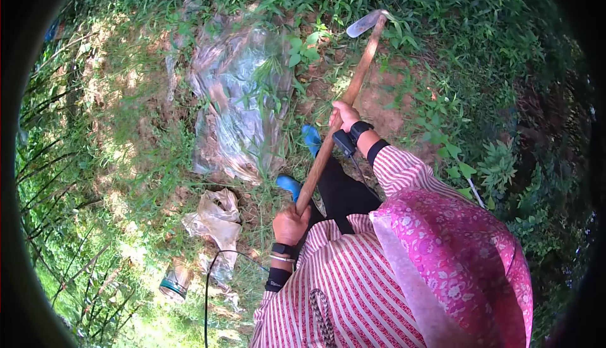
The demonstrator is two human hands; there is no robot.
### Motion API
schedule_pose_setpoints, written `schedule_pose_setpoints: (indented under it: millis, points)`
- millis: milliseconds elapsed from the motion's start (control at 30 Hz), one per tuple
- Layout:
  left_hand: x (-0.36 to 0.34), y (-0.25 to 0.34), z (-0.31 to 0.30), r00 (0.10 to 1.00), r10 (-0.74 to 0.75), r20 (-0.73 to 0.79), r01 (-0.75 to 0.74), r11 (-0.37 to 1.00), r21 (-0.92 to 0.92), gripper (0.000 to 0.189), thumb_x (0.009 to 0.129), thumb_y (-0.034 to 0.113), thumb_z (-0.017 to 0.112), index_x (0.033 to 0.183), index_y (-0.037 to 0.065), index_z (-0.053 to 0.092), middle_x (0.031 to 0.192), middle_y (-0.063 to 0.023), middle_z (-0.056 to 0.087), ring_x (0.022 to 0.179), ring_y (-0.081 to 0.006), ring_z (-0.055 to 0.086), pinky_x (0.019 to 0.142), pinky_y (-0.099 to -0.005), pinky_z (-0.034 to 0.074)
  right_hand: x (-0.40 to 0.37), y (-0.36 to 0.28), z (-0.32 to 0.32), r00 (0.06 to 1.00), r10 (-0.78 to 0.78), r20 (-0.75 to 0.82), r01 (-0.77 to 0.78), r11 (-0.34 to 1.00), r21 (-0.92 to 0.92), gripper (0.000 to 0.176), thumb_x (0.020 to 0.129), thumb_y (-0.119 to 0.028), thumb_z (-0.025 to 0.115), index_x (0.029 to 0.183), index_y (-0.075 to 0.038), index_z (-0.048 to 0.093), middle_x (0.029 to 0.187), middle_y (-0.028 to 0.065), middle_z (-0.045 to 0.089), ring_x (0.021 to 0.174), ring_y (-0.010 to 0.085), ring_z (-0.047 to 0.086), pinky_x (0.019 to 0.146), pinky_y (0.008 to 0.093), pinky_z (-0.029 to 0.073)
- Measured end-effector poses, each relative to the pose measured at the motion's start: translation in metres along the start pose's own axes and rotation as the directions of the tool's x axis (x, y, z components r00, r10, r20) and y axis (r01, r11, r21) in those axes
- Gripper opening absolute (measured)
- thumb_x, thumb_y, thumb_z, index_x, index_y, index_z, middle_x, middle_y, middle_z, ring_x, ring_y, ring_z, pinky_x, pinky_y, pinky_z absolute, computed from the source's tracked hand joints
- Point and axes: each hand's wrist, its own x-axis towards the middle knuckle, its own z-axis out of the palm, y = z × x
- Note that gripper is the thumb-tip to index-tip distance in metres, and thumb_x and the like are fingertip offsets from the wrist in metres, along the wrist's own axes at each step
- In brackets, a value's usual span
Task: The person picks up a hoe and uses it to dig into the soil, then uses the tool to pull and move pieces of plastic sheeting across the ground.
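A hoe with a long wooden handle (pixel 358 78) slants across the view, its pale metal blade (pixel 365 24) raised at the top near the green weeds. My left hand (pixel 291 223) is closed around the butt end of the handle, close to my waist. Farther up the shaft, my right hand (pixel 344 115) grips it too, with a black band and a small black device at the wrist. Beneath the handle, my blue-covered feet (pixel 288 186) stand at the edge of bare soil (pixel 380 105).
A crumpled clear plastic sheet (pixel 243 102) lies left of my feet. Below it are a dirty whitish torn bag (pixel 218 212) and a clear container (pixel 175 282). A black cable (pixel 207 297) loops near my left arm. Dense weeds (pixel 467 38) grow along the top and right.
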Motion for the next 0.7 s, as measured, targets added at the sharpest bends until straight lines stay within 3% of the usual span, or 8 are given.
schedule_pose_setpoints:
  millis: [100,200,300,367,400,467,633,700]
  points:
    - [0.031,0.022,-0.004,0.999,0.035,-0.008,-0.034,0.999,0.008,0.034,0.07,0.038,0.058,0.065,0.006,0.051,0.053,-0.0161,0.053,0.049,-0.0339,0.053,0.045,-0.0406,0.043,0.022,-0.037,0.012,0.996,-0.058,-0.063,0.056,0.998,-0.029,0.018,0.073,-0.018,0.057,0.065,-0.009,0.043,0.054,0.0031,0.044,0.045,0.0167,0.046,0.041,0.0329,0.042]
    - [0.025,0.005,-0.004,0.998,-0.05,0.045,0.052,0.998,-0.034,0.035,0.071,0.039,0.056,0.066,0.005,0.05,0.055,-0.016,0.053,0.05,-0.0336,0.053,0.045,-0.0404,0.043,0.024,-0.011,0.023,0.997,-0.071,-0.016,0.069,0.994,-0.086,0.017,0.073,-0.017,0.055,0.066,-0.008,0.044,0.053,0.0042,0.044,0.044,0.0172,0.048,0.041,0.033,0.041]
    - [-0.048,-0.03,0.002,0.975,-0.21,0.078,0.205,0.977,0.061,0.038,0.072,0.041,0.055,0.065,0.005,0.049,0.055,-0.0168,0.053,0.051,-0.0339,0.054,0.044,-0.0399,0.043,0.013,0.09,0.019,0.992,0.062,-0.114,-0.085,0.974,-0.211,0.018,0.071,-0.016,0.054,0.061,-0.005,0.044,0.051,0.0061,0.045,0.041,0.0198,0.049,0.038,0.0351,0.041]
    - [-0.128,-0.05,0.006,0.91,-0.396,0.122,0.396,0.918,0.022,0.037,0.071,0.041,0.057,0.066,0.005,0.049,0.054,-0.0165,0.053,0.051,-0.0333,0.054,0.045,-0.0386,0.041,-0.028,0.159,0.005,0.974,0.221,-0.05,-0.226,0.936,-0.271,0.015,0.072,-0.013,0.051,0.061,-0.005,0.044,0.05,0.0068,0.045,0.04,0.0218,0.048,0.035,0.037,0.039]
    - [-0.179,-0.084,0.023,0.843,-0.486,0.233,0.536,0.799,-0.273,0.036,0.069,0.039,0.059,0.064,0.004,0.05,0.054,-0.0172,0.052,0.052,-0.0329,0.054,0.047,-0.0379,0.04,-0.042,0.193,-0.007,0.943,0.33,0.041,-0.31,0.917,-0.252,0.017,0.071,-0.015,0.056,0.064,-0.004,0.046,0.053,0.0088,0.047,0.043,0.0229,0.051,0.039,0.0369,0.043]
    - [-0.215,-0.07,0.01,0.689,-0.707,0.161,0.676,0.706,0.212,0.036,0.067,0.038,0.06,0.062,0.004,0.051,0.055,-0.0181,0.052,0.052,-0.0329,0.054,0.048,-0.0374,0.04,-0.072,0.235,-0.013,0.879,0.476,0.001,-0.461,0.851,-0.253,0.017,0.07,-0.015,0.058,0.063,-0.004,0.047,0.055,0.008,0.048,0.046,0.0234,0.051,0.04,0.0384,0.043]
    - [-0.193,-0.04,-0.037,0.774,-0.609,0.176,0.605,0.792,0.082,0.036,0.066,0.038,0.061,0.061,0.003,0.051,0.055,-0.0186,0.052,0.053,-0.0333,0.054,0.048,-0.038,0.04,-0.102,0.247,-0.004,0.895,0.439,-0.077,-0.444,0.861,-0.249,0.014,0.068,-0.013,0.058,0.064,-0.005,0.047,0.054,0.0077,0.047,0.044,0.0232,0.05,0.039,0.0383,0.042]
    - [-0.188,-0.068,-0.015,0.819,-0.528,0.224,0.539,0.842,0.013,0.037,0.065,0.038,0.06,0.061,0.002,0.051,0.055,-0.019,0.053,0.054,-0.0342,0.054,0.048,-0.039,0.041,-0.073,0.224,-0.006,0.935,0.35,-0.061,-0.355,0.906,-0.229,0.015,0.068,-0.014,0.058,0.064,-0.006,0.046,0.054,0.0071,0.046,0.043,0.022,0.049,0.038,0.0376,0.042]
